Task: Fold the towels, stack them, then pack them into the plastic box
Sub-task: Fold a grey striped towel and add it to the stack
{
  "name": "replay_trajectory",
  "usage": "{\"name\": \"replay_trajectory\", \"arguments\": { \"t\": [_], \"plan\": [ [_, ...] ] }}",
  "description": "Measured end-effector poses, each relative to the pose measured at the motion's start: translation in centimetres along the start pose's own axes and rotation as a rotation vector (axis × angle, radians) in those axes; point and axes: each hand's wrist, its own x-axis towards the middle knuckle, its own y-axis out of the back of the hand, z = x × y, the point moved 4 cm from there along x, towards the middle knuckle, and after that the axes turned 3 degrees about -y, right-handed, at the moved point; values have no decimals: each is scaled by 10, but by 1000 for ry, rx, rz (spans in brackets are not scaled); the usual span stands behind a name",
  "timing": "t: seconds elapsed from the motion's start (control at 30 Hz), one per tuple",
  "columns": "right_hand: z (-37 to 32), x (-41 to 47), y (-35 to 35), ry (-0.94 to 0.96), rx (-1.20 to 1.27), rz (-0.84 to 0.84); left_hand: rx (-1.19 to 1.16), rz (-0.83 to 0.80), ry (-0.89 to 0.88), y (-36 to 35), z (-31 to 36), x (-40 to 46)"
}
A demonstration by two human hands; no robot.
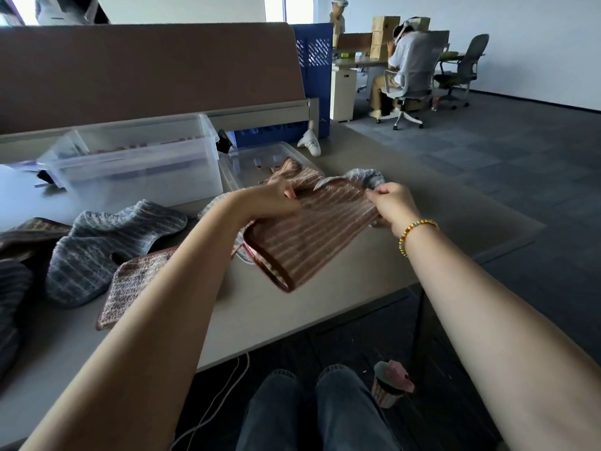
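- The left hand (276, 198) pinches the brown striped towel (312, 229) at its far left corner, fingers curled onto the cloth; the right hand (392, 203) pinches the far right corner the same way. The hands are apart, with the towel's top edge stretched between them.
- The towel hangs from both hands above the worktop (325, 304), its lower end sagging toward 7 o'clock, off the surface.
- To fold it well, in all likelihood both pinched corners should be kept level and the top edge taut, so the cloth hangs flat before it is laid down and doubled over; the bunched fabric at the far edge wants smoothing first.
- A grey towel (366, 177) lies crumpled just beyond the right hand, at about 12 o'clock from it; whether it touches the brown one cannot be told.
- The plastic box (136, 164) stands at roughly 10 o'clock from the left hand, well apart from the held towel.
- Unfolded towels (97, 249) lie in a heap at 8 o'clock from the left hand, so most of the folding appears undone.
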Motion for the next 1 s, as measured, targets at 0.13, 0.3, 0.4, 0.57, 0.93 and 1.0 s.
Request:
{"name": "replay_trajectory", "arguments": {
  "t": [0.13, 0.3, 0.4, 0.57, 0.93, 1.0],
  "plan": [
    [12, -2, -17, -44, -30, 11, -52, -62, 10, -38, -34, -4],
    [10, -13, -40, 8, 84, -109, -510, 12, 90, -47, -52, -18],
    [7, -33, -34, 146, -148, -105, -542, -85, 79, -43, -53, -28],
    [17, -63, -22, 267, -316, -108, -305, -246, 39, -39, -51, -52],
    [38, -122, -5, 388, -493, -255, -44, 95, -238, -69, -23, -62],
    [41, -123, -1, 378, -493, -264, -32, 259, -226, -68, -25, -58]
  ]
}}
